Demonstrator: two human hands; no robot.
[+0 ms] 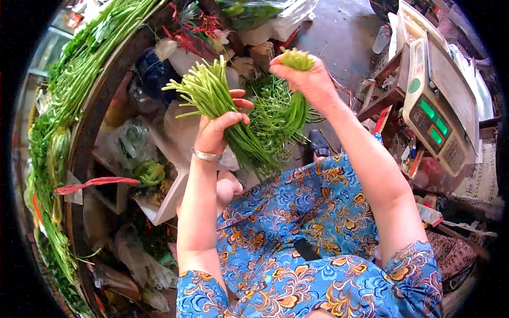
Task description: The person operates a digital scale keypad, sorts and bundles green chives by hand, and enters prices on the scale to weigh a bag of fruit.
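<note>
My left hand [217,127] is closed around a thick bunch of chive-like green stalks [204,87]. Their pale cut ends fan out at the upper left, and the darker tips hang down to the right. Higher up on the right, my right hand [310,82] grips a smaller bunch of the same stalks [298,60]. Its cut ends poke out above the fist, while its leaves droop below the hand. The two bunches are apart at the hands. Beneath them lies a loose heap of thin green leaves [273,106] on the floor.
A curved shelf on the left carries long green vegetables [101,58]. A red strip [98,184] sticks out from it. To the right stands a digital scale [442,106] with lit green displays. Plastic bags [130,143] lie low on the left, and a dark shoe [318,143] shows near the heap.
</note>
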